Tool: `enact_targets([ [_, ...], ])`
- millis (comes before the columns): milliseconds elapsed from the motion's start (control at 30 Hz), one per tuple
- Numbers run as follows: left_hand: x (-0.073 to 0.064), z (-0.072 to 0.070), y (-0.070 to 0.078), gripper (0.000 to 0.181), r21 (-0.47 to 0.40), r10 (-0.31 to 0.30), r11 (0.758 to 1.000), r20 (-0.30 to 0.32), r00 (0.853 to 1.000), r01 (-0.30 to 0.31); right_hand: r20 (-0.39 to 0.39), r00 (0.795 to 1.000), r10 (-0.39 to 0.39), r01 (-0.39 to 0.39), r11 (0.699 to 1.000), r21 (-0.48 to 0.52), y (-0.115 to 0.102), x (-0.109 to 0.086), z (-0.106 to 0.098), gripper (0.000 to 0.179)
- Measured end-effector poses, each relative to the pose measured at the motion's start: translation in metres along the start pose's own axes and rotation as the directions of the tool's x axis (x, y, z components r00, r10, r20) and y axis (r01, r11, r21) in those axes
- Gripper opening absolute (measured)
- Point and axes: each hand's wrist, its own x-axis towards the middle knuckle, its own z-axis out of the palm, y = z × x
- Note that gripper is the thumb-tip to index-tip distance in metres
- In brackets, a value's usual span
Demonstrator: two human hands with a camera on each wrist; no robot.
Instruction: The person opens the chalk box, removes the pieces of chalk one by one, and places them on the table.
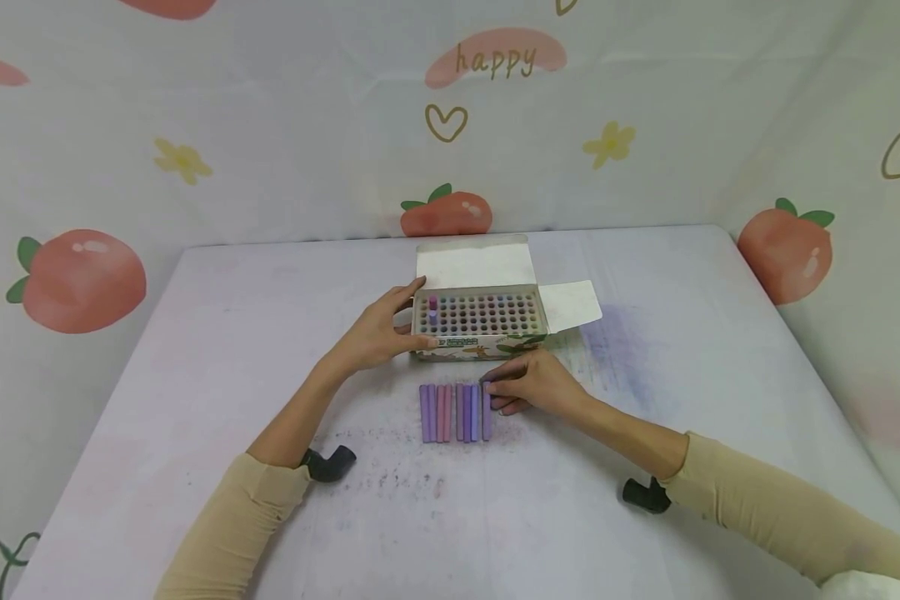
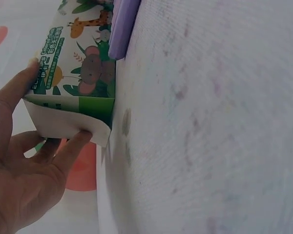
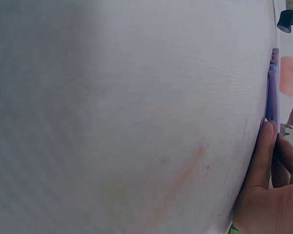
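Observation:
An opened chalk box (image 1: 461, 353) with printed animals stands at mid-table, lid up, sticks end-up inside. My left hand (image 1: 378, 332) grips its left end, thumb on the front panel and fingers at the side flap (image 2: 63, 122). Before the box lies a row of chalk sticks: purple ones (image 1: 424, 414) at the left, pink ones (image 1: 444, 414) in the middle, purple and blue-violet ones (image 1: 467, 414) at the right. My right hand (image 1: 540, 383) pinches the far end of the rightmost purple chalk stick (image 1: 487, 421), which lies slightly apart from its neighbours.
A white side flap (image 1: 570, 306) sticks out right of the box, and the raised lid (image 1: 476, 265) leans back. Purple chalk dust (image 1: 618, 342) marks the tabletop at right. A printed curtain (image 1: 307, 125) hangs behind. Black wrist mounts (image 1: 330, 464) sit at both cuffs.

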Motion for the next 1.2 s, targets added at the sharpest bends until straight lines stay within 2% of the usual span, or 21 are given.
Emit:
enact_targets([
  [300,-0.003,0.001,0.001,0.096,-0.081,0.008,0.997,-0.018,1.0,-0.009,0.01,1.0,-0.01,0.01,1.0,0.001,0.0,0.0,0.0,0.028],
  [600,-0.004,0.003,0.0,0.094,-0.08,0.009,0.997,-0.056,0.998,-0.014,0.016,0.998,-0.063,0.063,0.998,-0.025,-0.013,-0.005,-0.002,0.025],
  [867,-0.003,0.003,0.0,0.095,-0.055,0.008,0.998,-0.073,0.997,-0.012,0.045,0.983,-0.177,0.181,0.976,-0.119,-0.034,-0.004,-0.004,0.028],
  [1200,-0.004,0.002,0.002,0.094,-0.096,0.012,0.995,-0.073,0.997,-0.019,0.037,0.963,-0.268,0.271,0.952,-0.145,-0.062,0.006,-0.003,0.02],
])
